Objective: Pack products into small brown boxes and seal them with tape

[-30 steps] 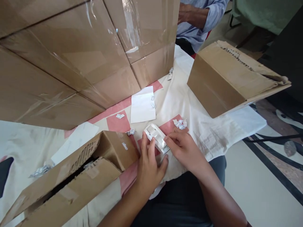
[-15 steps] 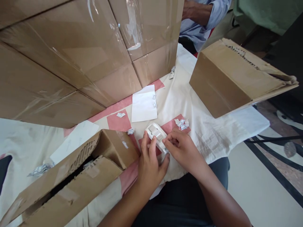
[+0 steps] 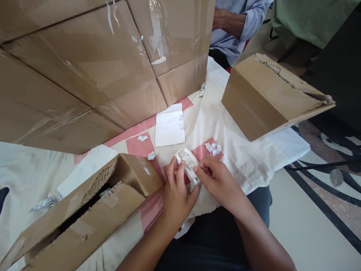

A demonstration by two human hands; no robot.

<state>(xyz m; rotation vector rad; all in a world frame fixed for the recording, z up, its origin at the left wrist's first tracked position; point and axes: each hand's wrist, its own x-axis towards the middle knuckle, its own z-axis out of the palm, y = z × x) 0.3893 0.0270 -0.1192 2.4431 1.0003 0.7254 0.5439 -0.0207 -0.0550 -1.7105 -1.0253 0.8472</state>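
A small oblong white plastic device with a raised, rounded middle panel lies tilted over the cloth. My left hand grips it from the left side, fingers along its edge and thumb under the near end. With curled fingers, my right hand presses its thumb on the device's near right part. Whatever may sit under those right fingertips is hidden. A small dark-marked label shows at the near end. Just beyond my right hand lie several cut paper labels; a white sheet carries two more.
Tall taped cartons stand at the back left. An opened carton sits at near left, and another carton at right. More paper scraps dot the cloth. Beyond the cartons, a person's arm shows.
The view has shifted slightly. My right thumb has moved a little on the device's near part, and the label at its near end shows more clearly. Both hands keep their places.
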